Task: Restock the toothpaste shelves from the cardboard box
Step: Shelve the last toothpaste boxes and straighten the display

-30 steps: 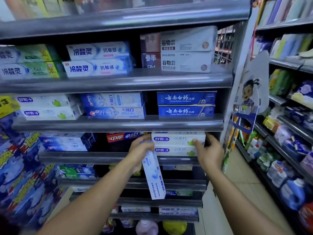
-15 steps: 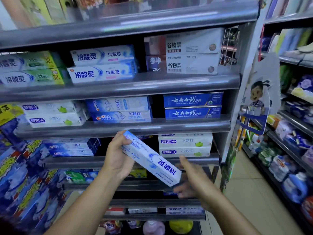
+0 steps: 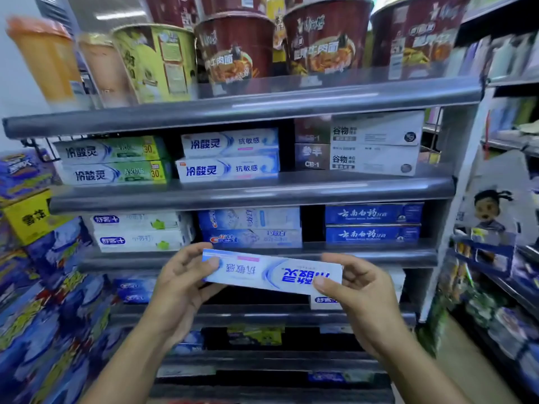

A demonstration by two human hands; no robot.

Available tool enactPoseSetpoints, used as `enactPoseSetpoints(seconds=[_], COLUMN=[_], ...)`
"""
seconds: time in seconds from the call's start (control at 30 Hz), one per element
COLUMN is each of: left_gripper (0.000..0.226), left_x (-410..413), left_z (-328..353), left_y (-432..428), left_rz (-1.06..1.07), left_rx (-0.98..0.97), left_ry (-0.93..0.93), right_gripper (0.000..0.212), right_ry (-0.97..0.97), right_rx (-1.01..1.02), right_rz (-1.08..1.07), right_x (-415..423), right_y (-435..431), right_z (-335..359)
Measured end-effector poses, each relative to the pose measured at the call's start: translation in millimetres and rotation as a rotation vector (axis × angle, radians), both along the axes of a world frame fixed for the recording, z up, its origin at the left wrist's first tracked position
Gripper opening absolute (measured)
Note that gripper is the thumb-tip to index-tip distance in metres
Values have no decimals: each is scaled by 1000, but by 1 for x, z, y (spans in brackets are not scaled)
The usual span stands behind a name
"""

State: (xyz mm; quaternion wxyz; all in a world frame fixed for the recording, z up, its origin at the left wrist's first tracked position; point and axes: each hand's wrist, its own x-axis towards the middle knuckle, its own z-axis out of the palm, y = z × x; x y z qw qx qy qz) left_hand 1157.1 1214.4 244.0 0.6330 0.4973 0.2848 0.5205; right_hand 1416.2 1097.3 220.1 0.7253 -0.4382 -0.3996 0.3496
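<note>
Both hands are seen low in the head view, with one carton carried between them. The left end of the toothpaste box is pinched by the left hand, found at about 7 o'clock of the picture, with the thumb laid on the front face and the curled fingers behind. The right end is gripped in the same manner by the right hand, at about 5 o'clock. The box is white and light blue, is held almost level with its right end a little lower, and its blue print is turned upside down. It is kept in the air in front of the shelf unit, just under the Crest boxes, which are stacked at 12 o'clock from it. Two matching boxes with the same blue print are stacked one shelf higher, also at 12 o'clock. At 10 o'clock from the held box, green-ended boxes are placed, and at 2 o'clock dark blue boxes are stacked in two. Noodle cups are lined on the top shelf, behind the grey rail. Blue packets are hung at 9 o'clock of the picture, much blurred. A cartoon figure sign is fixed at 3 o'clock, beside the unit.
</note>
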Motion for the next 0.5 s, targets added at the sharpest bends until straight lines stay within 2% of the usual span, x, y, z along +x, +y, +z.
enactPoseSetpoints(seconds=[0.1, 0.2, 0.27, 0.37, 0.43, 0.5], left_gripper=[33, 40, 46, 32, 37, 41], left_x=[-11, -15, -16, -11, -3, 4], left_z=[7, 13, 23, 52, 75, 96], left_y=[4, 4, 5, 9, 11, 12], left_rz=[40, 42, 90, 168, 150, 71], left_rx=[-11, -52, -23, 168, 346, 483], left_ry=[-48, -153, -172, -95, 29, 121], right_gripper=[70, 51, 40, 39, 43, 50], right_ry=[-39, -51, -154, -479, -511, -494], right_rx=[8, 30, 5, -57, 9, 89], right_rz=[-16, -21, 5, -59, -94, -9], right_x=[-13, -24, -35, -48, -54, -61], right_y=[5, 9, 9, 10, 14, 21], right_z=[13, 19, 23, 38, 61, 88])
